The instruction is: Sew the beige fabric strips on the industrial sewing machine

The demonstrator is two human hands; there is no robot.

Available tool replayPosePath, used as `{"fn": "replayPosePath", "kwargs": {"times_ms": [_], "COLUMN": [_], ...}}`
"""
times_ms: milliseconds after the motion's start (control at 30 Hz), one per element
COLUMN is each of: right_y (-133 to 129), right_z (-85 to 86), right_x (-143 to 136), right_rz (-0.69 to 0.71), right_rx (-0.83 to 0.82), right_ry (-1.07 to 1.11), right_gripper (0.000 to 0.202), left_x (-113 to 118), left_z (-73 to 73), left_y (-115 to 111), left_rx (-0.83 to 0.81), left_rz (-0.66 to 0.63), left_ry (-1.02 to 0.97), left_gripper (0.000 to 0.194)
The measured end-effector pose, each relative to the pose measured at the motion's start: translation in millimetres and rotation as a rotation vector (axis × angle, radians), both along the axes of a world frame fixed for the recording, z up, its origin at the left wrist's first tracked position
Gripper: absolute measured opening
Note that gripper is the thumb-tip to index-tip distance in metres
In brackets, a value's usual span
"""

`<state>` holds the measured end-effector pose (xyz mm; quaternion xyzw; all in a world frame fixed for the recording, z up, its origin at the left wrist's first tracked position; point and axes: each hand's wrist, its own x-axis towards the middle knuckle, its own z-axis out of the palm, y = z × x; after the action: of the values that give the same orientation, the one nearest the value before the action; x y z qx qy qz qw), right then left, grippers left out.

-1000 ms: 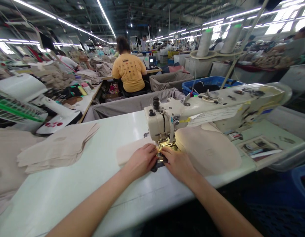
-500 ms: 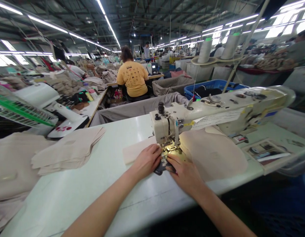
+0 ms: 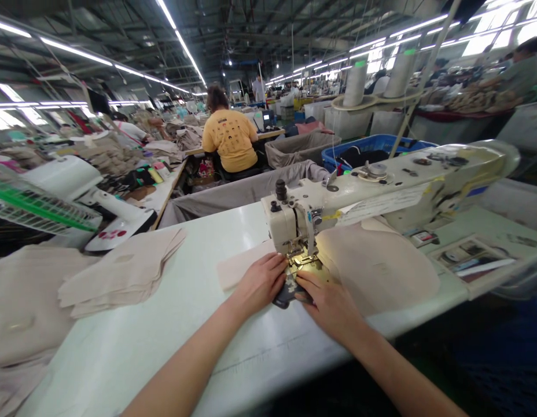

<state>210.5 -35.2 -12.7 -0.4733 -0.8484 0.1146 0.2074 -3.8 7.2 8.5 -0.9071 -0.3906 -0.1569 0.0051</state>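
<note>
A cream sewing machine [image 3: 279, 220] stands on the pale table, its lamp lighting the metal needle plate [image 3: 311, 269]. Just left of the needle, my left hand [image 3: 262, 281] is closed, its fingertips together at the right end of a narrow beige fabric piece [image 3: 238, 267]. My right hand [image 3: 331, 304] is at the plate's front right, fingers bent and close together, thumb tucked below; anything small between them is hidden. Beside it, under the machine arm, lies a large rounded beige fabric panel [image 3: 390, 272].
Stacked beige fabric panels [image 3: 121, 269] lie on the left, near a white fan [image 3: 64, 185]. A tray of small parts [image 3: 472, 258] sits at the right. Thread cones [image 3: 355, 84] stand behind the machine, near a blue basket [image 3: 376, 145]. A person in yellow [image 3: 231, 136] sits ahead.
The camera view has shifted slightly. Both hands stay by the needle plate, with the right hand moved a touch rightward and down; the fabric pieces look almost unmoved.
</note>
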Motion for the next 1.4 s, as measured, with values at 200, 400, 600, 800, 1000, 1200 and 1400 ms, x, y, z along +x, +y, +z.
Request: {"fn": "replayPosePath", "kwargs": {"times_ms": [200, 400, 600, 800, 1000, 1200, 1400], "right_y": [-0.8, -0.5, -0.9, -1.3, 0.4, -0.2, -6.9], "right_z": [3.2, 0.0, 1.4, -8.1, -17.1, -18.0, -14.2], "right_x": [0.2, -0.2, -0.7, 5.0, 8.7, 17.6, 24.9], "right_rz": [-0.009, -0.004, -0.004, -0.131, -0.134, -0.141, -0.035], "right_rx": [0.000, 0.004, 0.003, 0.079, 0.123, 0.091, 0.012], "right_ry": [-0.005, 0.001, -0.014, 0.121, 0.209, 0.374, 0.434], "right_gripper": [0.036, 0.037, 0.036, 0.032, 0.029, 0.027, 0.031], "left_x": [1.7, 2.1, 4.0, 8.6, -6.3, -25.1, -18.1], "left_z": [-1.5, -1.0, -4.4, 0.8, 19.8, 26.1, 31.2], "left_y": [1.1, -1.6, 0.5, -35.9, -54.2, -37.1, -50.7], "left_rx": [0.001, -0.004, 0.009, -0.036, -0.204, -0.176, -0.252], "left_rz": [-0.009, -0.002, 0.031, 0.099, 0.064, 0.461, 0.830], "left_ry": [-0.005, -0.029, -0.036, 0.016, -0.052, 0.245, 0.411], "left_gripper": [0.031, 0.030, 0.027, 0.027, 0.035, 0.025, 0.031]}}
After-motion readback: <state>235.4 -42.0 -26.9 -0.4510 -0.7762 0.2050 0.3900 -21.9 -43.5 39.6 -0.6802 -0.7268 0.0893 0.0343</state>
